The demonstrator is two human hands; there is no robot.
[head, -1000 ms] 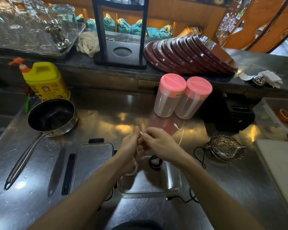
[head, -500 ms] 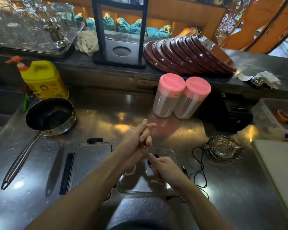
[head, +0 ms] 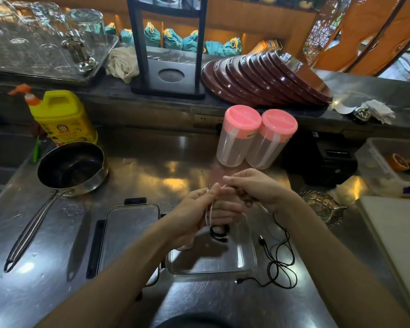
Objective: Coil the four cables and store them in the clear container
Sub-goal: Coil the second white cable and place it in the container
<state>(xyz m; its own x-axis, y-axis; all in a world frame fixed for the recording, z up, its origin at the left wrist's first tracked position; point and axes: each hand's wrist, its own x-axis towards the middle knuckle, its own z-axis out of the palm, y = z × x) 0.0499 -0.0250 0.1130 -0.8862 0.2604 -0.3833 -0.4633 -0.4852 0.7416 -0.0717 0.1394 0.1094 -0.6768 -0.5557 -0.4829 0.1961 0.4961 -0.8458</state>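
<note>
Both hands meet above the clear container (head: 249, 263) on the steel counter. My left hand (head: 197, 209) pinches loops of a thin white cable (head: 208, 215) that hang below its fingers. My right hand (head: 253, 185) grips the same white cable, a short stretch of which trails under its wrist. A small coiled black cable (head: 219, 232) lies inside the container at its far side. A loose, tangled black cable (head: 279, 256) lies on the counter just right of the container, its plugs free.
The container's flat lid (head: 128, 233) lies to the left. A saucepan (head: 71, 166) and yellow soap jug (head: 64, 117) stand far left. Two pink-lidded jars (head: 256, 136) stand behind my hands. A metal dish (head: 324, 207), white board (head: 398, 245) and plastic tub (head: 388, 162) sit right.
My right hand dropped toward the container half a second ago and has come back up beside the left hand. The white cable loops in my left hand persist.
</note>
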